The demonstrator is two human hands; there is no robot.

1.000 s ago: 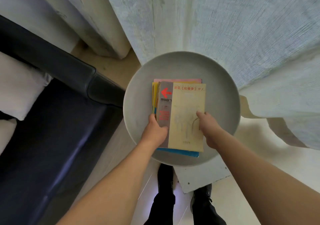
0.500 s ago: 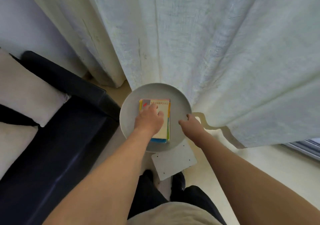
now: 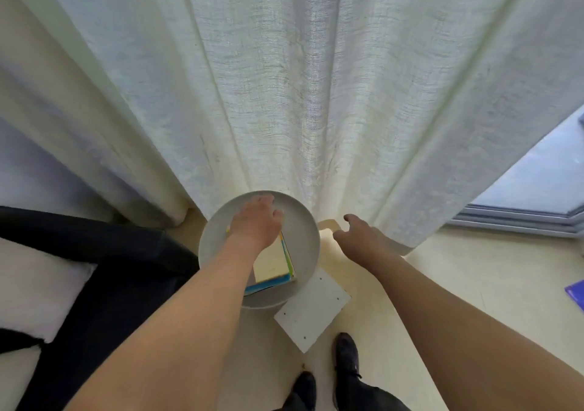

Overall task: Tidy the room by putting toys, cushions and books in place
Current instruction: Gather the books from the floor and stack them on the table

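Books stacked on round counter; left hand rests on them, right hand relaxed (holding nothing); one purple item remains on floor.

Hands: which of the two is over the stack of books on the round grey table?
The left hand lies over the stack of books on the round grey table; the right hand hangs beside it, empty.

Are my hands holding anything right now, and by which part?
Nothing is gripped. The left hand rests on the book stack, over its far end; the right hand hangs free beside the round table.
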